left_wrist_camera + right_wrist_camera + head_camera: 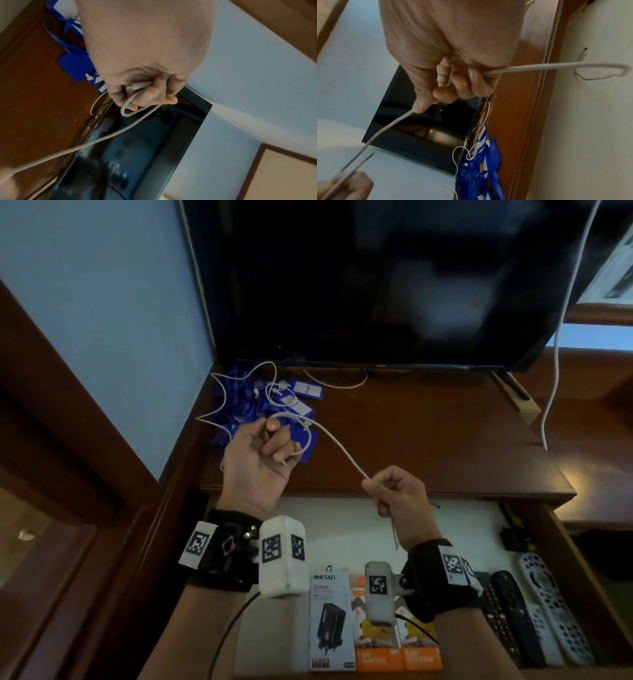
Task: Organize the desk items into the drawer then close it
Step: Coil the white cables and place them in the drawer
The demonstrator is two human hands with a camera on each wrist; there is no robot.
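White cable [337,445] stretches taut between both hands above the open drawer [394,518]: the left hand [258,460] curls round a small coil with the plug end, the right hand [399,499] pinches the free length. Likely it is being wound up to fit beside the boxes; blue tags [239,405] wait on the surface [428,436].

White cable [337,448] end hidden inside left hand [260,460] fist. Remotes [534,611] at drawer [582,577] right side partly behind right wrist strap; button labels too small to read. Orange boxes [397,652] half covered by wrist camera. Monitor [376,278] top cut off, reflection blurred.
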